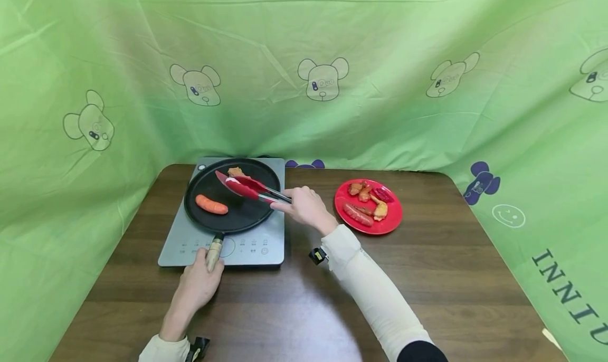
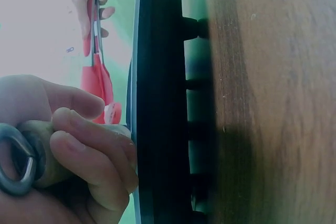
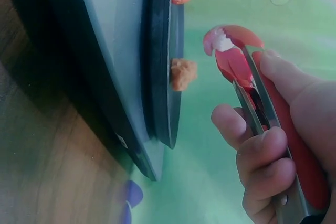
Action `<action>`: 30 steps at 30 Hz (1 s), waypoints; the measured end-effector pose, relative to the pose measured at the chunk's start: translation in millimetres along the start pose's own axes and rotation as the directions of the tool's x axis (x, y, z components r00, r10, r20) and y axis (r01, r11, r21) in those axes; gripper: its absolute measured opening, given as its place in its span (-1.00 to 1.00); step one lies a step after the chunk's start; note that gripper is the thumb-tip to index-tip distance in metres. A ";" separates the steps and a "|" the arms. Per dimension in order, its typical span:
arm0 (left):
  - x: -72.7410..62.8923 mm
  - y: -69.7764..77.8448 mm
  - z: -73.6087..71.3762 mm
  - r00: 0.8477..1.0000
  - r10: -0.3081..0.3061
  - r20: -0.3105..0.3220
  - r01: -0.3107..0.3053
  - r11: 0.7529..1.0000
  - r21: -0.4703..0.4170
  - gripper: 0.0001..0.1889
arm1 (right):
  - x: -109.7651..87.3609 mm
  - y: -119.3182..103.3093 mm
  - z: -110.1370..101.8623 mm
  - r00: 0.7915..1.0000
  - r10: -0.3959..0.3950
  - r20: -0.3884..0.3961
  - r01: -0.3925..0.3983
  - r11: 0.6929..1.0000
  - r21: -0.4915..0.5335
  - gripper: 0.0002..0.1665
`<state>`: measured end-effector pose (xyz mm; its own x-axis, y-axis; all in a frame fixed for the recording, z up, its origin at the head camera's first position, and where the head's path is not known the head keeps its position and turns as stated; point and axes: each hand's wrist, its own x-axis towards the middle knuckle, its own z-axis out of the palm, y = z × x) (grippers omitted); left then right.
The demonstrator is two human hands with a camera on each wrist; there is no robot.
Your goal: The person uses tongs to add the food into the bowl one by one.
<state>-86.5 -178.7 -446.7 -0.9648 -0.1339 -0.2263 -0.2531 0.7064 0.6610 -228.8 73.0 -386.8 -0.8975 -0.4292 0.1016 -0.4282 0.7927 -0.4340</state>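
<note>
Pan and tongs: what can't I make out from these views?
Pale patch at the tips of the tongs: too small in the head view, blurred in the right wrist view; can't tell whether it's a held piece.
Tan piece: head view, partly hidden by the tongs.
Floor of the pan: right wrist view, hidden by its rim.
Cooktop markings: head view, too small.
Pan handle end: head view, left hand covers it.

This looks like a staged cooking corner: green cloth (image 1: 266, 35) printed with cartoon heads (image 1: 323, 87) hangs across the top and both sides of the frame. The wooden table (image 1: 465, 256) at lower centre holds a cooktop (image 1: 273, 240), a frying pan (image 1: 244, 214) and a plate (image 1: 391, 222) of food (image 1: 358, 214).
</note>
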 end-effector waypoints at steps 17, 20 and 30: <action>-0.8 0.4 -0.8 1.000 0.003 0.006 -0.003 1.000 -0.006 -0.54 | 15.0 -7.8 9.1 0.999 0.029 0.036 -0.026 0.997 -0.069 -0.57; -0.9 0.3 -0.6 1.000 0.003 0.008 -0.003 1.000 -0.011 -0.55 | 16.2 -9.8 10.3 0.998 0.043 0.038 -0.040 0.997 -0.070 -0.54; -0.9 0.9 -1.5 1.000 0.004 0.010 -0.003 1.000 -0.022 -0.57 | 24.5 -18.5 16.8 0.997 0.058 0.056 -0.053 0.996 -0.078 -0.52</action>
<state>-86.0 -179.0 -444.8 -0.9650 -0.1243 -0.2310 -0.2512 0.6917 0.6771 -241.1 40.5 -391.2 -0.9134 -0.4063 0.0256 -0.3866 0.8457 -0.3679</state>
